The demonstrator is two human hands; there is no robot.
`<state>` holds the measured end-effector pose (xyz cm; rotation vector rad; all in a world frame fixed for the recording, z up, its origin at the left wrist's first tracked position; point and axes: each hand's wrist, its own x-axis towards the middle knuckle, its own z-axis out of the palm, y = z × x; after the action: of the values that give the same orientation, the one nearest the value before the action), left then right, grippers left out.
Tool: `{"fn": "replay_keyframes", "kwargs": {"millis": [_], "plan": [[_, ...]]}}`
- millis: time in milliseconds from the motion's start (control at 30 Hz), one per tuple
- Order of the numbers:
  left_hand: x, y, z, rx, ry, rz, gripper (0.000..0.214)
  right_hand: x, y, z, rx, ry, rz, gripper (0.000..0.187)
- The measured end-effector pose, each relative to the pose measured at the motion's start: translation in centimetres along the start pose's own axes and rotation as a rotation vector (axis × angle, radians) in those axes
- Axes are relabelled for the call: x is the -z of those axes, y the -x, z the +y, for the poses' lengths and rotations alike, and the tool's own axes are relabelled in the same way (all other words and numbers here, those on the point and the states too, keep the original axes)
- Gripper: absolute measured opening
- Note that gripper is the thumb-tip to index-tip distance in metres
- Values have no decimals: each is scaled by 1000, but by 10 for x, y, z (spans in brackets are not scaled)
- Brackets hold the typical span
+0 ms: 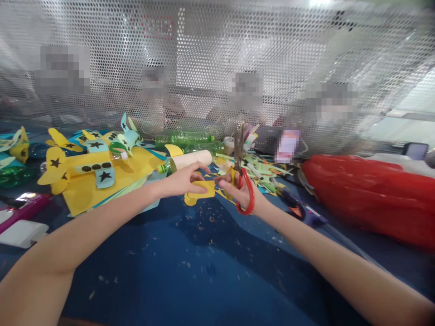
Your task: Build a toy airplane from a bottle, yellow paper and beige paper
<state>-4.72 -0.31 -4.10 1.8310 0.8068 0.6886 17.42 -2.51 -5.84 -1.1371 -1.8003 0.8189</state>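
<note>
My left hand (183, 180) pinches a small yellow paper piece (200, 191) just above the blue table (190, 262). My right hand (239, 190) grips red-handled scissors (242, 176), blades pointing up and nearly together, right beside the paper's right edge. Both hands meet at the middle of the view.
Yellow paper planes (84, 170) with black stars and green plastic bottles (185, 136) lie at the left and behind. A cardboard tube (192, 159) lies behind my left hand. Paper scraps (268, 174), a glue gun (306, 213) and a red bag (374, 194) sit at the right. People sit behind a perforated screen (217, 68).
</note>
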Motion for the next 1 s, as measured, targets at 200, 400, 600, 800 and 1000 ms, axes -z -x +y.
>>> {"fn": "replay_keyframes", "kwargs": {"millis": [200, 400, 600, 800, 1000], "plan": [[-7, 5, 7, 30, 22, -98, 53, -9, 6, -3, 62, -194, -101, 50], [-4, -1, 2, -14, 63, 139, 47, -8, 4, 2, 58, -264, -105, 47], [-11, -1, 7, 129, 409, 240, 29, -13, 4, 1, 26, -383, -138, 47], [-23, -1, -4, 114, 593, 198, 24, -17, 2, 7, 31, -450, -12, 51], [-33, -4, -24, 59, 542, 344, 25, -22, 6, 11, -43, -409, -13, 52]]}}
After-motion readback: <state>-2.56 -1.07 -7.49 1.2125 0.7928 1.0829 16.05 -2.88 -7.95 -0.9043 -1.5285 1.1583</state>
